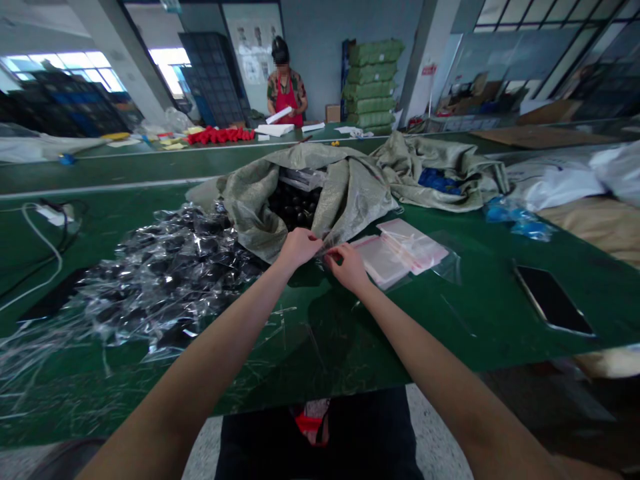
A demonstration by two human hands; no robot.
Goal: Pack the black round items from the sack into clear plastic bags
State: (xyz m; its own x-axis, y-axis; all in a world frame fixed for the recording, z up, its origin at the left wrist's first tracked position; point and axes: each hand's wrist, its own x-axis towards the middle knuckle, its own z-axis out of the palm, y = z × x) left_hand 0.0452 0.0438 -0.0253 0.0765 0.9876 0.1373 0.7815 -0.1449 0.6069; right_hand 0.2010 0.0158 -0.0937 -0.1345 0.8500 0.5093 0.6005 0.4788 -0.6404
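My left hand (pixel 300 247) and my right hand (pixel 349 267) are close together in front of an open woven sack (pixel 350 193). Both have their fingers pinched on a clear plastic bag (pixel 327 241), seen only as a faint glossy film between them. Whether anything is inside it I cannot make out. Dark round balls (pixel 299 208) fill the sack's mouth just beyond my left hand. Beside my right hand lie stacks of flat clear bags (pixel 383 262) with pinkish edges. To the left spreads a heap of black items wrapped in clear plastic (pixel 175 267).
A phone (pixel 553 300) lies on the green table (pixel 380 347) at the right. Behind it are a small blue plastic-wrapped bundle (pixel 520 217) and a second sack (pixel 450 167) with blue items. Cables (pixel 50 233) run at the left. Across the table stands a person (pixel 287 93) holding white material.
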